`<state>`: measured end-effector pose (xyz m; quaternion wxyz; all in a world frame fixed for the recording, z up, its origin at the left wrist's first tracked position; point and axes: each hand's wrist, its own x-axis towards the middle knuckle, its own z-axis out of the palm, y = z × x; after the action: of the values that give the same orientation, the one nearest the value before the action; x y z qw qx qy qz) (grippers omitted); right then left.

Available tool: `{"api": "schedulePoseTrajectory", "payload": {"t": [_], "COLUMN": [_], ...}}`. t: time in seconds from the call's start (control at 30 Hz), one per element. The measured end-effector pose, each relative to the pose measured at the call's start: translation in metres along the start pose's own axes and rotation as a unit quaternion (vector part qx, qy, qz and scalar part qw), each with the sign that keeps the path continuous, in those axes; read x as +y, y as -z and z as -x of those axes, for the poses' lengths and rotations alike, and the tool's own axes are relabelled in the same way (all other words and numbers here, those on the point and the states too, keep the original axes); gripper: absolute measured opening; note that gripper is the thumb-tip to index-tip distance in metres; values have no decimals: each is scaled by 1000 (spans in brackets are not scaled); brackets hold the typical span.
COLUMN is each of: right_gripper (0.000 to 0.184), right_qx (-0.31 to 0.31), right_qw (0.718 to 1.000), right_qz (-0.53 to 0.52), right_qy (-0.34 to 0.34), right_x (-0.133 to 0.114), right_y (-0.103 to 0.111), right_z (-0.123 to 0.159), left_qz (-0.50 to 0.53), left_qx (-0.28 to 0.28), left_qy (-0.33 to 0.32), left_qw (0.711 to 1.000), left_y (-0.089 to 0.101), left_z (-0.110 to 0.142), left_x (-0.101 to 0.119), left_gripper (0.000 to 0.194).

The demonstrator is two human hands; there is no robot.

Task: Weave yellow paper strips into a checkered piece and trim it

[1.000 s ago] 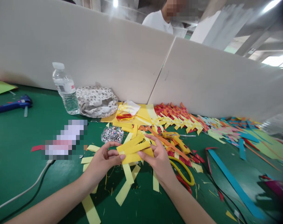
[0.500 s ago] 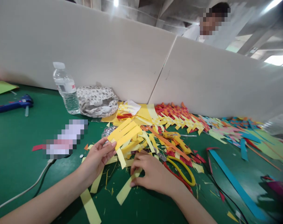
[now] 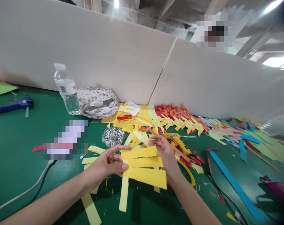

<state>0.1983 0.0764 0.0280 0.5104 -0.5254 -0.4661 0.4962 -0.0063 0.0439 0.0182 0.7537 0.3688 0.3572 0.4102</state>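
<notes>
My left hand point(image 3: 114, 164) pinches the left end of a bright yellow paper piece point(image 3: 145, 173) cut by slits into several wide strips. A pale yellow paper strip point(image 3: 124, 197) hangs down from that end. My right hand point(image 3: 165, 153) is closed at the far right side of the piece, its thumb partly hidden behind the paper. Its fingertips meet another pale yellow strip point(image 3: 141, 137) above the yellow piece. Scissors with a yellow handle point(image 3: 188, 173) lie beneath my right wrist, mostly covered. A bag of googly eyes point(image 3: 113, 136) sits beyond my left hand.
A yellow glue gun point(image 3: 179, 142) lies among paper scraps. Woven paper fish point(image 3: 172, 112) pile against the white partition point(image 3: 109, 56). A water bottle point(image 3: 68, 90) and patterned pouch point(image 3: 97, 101) stand behind. At left are a blue glue gun point(image 3: 13, 104) and a cable point(image 3: 27, 190).
My left hand has lowered and turned the slit yellow paper so its strips point right. My right hand has risen from the tabletop strip to the paper's right side. The googly-eye bag is now uncovered.
</notes>
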Motion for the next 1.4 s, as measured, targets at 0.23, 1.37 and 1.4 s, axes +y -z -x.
{"api": "schedulePoseTrajectory", "payload": {"t": [0.23,1.37,1.4], "right_gripper": [24,9,9], "right_qx": [-22,-46,-51], "right_qw": [999,893,899], "right_qz": [-13,382,371], "right_qy": [-37,236,229], "right_x": [3,-16,-17], "right_y": [3,-2,-3], "right_z": [-2,17,18], "left_qz": [-92,-216,-226], "left_qx": [-7,29,29], "left_qy": [-5,-8,-10], "left_qw": [996,976,974], "left_y": [2,9,8], "left_z": [-7,-11,-12], "left_x": [-9,-17,-17], "left_gripper": [42,21,20]}}
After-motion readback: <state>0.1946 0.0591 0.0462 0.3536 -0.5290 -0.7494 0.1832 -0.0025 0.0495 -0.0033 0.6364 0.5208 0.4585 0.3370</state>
